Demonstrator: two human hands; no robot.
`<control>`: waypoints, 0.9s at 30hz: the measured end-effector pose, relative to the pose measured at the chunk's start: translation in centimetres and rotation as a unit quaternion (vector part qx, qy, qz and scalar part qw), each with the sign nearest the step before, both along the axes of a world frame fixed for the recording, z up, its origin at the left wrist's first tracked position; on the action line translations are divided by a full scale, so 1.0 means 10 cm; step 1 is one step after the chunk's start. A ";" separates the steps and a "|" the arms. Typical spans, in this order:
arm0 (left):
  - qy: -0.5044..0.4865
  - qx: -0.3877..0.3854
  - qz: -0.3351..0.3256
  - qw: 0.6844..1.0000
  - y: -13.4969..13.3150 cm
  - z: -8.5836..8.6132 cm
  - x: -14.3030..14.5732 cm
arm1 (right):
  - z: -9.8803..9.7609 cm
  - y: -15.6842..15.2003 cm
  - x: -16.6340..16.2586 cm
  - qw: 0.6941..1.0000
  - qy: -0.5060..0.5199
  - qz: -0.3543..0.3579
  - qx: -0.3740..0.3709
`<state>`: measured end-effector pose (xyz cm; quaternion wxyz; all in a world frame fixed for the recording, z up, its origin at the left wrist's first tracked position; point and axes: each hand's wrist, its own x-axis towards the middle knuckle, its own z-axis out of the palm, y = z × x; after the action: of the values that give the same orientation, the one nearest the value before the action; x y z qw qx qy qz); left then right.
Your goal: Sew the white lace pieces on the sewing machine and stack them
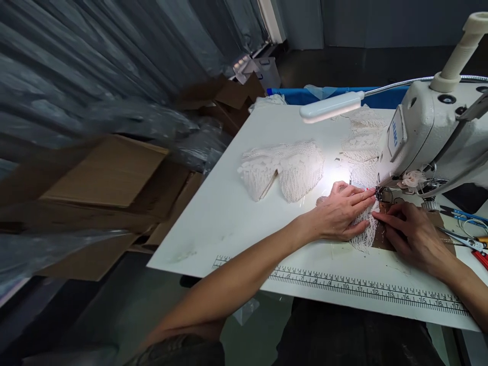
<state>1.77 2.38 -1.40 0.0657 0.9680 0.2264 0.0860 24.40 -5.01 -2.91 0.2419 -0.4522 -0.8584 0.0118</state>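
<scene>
My left hand [345,211] lies flat, fingers stretched out, on a cream lace piece [366,236]. Its fingertips reach close to the presser foot [378,194] of a white sewing machine [415,132]. On the other side of the lace is my right hand [414,236], its fingers bent and an extended fingertip at the lace's right edge; it seems to pinch that edge, though the contact is partly hidden. More cream lace runs back beyond the needle area. Left of my hands, a separate lace piece [284,165] with two scalloped lobes lies on the white table [221,213].
A lamp [331,107] hangs over the table on a flexible metal neck. Blue-handled scissors [463,213] and red-handled snips [470,243] lie at the right. A printed ruler [343,283] follows the front edge. Open cardboard boxes [107,173] stand left of the table.
</scene>
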 end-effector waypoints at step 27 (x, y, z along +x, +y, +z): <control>-0.061 0.131 -0.051 0.988 -0.01 -0.09 0.03 | 0.07 0.01 0.02 1.000 -0.014 0.018 0.009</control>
<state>2.10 2.31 -2.29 -0.0439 0.9714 0.1589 0.1706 24.60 -4.87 -2.20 0.2340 -0.4345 -0.8698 0.0018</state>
